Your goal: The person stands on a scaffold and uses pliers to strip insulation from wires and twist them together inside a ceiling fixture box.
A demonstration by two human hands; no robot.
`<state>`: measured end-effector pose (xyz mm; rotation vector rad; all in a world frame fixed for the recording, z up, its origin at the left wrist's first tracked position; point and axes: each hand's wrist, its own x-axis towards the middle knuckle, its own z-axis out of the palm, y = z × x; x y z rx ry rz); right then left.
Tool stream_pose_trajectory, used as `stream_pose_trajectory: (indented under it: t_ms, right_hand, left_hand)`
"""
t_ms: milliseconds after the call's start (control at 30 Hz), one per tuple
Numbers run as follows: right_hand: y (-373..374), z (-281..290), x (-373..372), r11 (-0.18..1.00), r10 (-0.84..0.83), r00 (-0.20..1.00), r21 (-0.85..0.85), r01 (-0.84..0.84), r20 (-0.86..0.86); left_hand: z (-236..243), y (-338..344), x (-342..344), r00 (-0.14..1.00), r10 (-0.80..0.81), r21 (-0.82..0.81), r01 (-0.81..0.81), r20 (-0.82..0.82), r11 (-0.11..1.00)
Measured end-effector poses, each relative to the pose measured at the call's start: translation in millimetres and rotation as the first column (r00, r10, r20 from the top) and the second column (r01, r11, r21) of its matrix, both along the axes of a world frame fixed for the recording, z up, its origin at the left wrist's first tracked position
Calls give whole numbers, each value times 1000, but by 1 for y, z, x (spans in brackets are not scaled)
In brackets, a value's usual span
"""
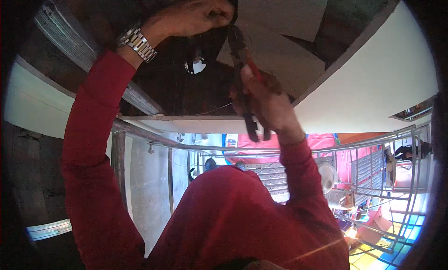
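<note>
While my right hand [266, 104] is clamping the stiff pliers [242, 74] by their handles, my left hand [196, 13] is pinching thin, bendy wire [212, 110] just above their tip.

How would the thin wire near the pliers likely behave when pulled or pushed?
The thin wire sags across the dark gap, so it probably bends easily and feels light. The right hand grips pliers while the left hand pinches near their tip, suggesting it needs a tool.

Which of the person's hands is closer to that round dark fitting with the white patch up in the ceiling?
Left. The left hand is just above the fitting; the right hand, gripping pliers, sits further off to its right.
</note>
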<state>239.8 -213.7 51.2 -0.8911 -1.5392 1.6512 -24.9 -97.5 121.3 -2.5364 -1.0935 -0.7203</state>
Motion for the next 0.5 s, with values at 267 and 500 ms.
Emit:
stream_pose_trajectory:
  t_ms: [267,500]
  right_hand:
    - [7,22,30,902,127,917,-341,-265,-378]
    - [9,14,26,877,229,920,-343,-337,-317]
  left_hand:
    - [21,-17,20,992,-55,-418,2,-114,909]
    - [4,-9,-9,990,-138,-95,137,-5,986]
